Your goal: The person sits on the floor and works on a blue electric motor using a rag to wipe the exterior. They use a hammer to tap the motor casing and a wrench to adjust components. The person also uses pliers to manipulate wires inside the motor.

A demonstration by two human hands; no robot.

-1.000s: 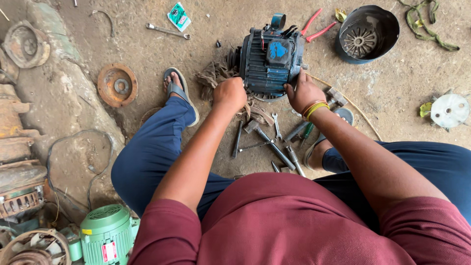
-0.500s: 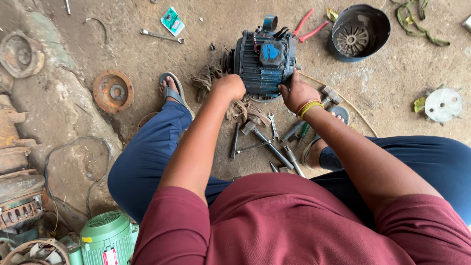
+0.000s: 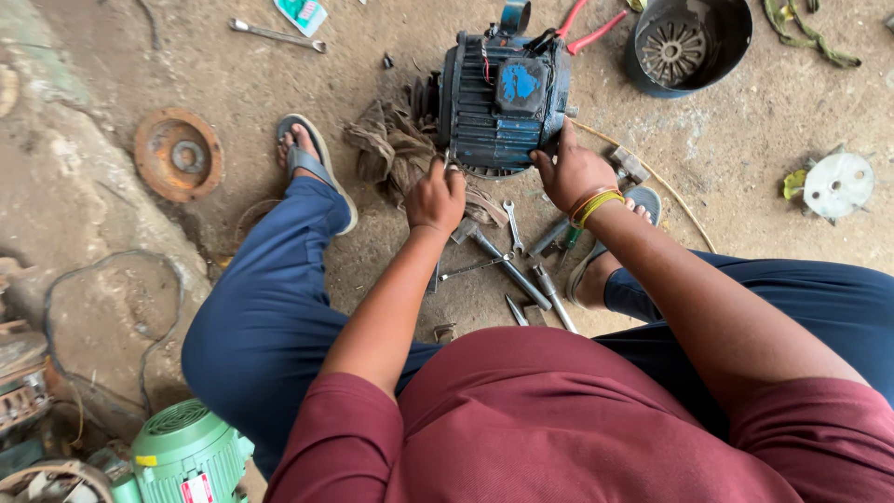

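While the dark blue electric motor point(image 3: 503, 98) lies on the dirt floor point(image 3: 726, 140) between the person's feet, both hands sit at its near end. Left hand point(image 3: 436, 197): fingers clenched around a small metal tool at the housing edge. Right hand point(image 3: 573, 172): fingers spread, pressing the motor's lower right side, not gripping. Brown rag point(image 3: 386, 149) touches the motor's left. Wrenches point(image 3: 512, 261) lie just below; black fan cover point(image 3: 689, 42) stands upper right.
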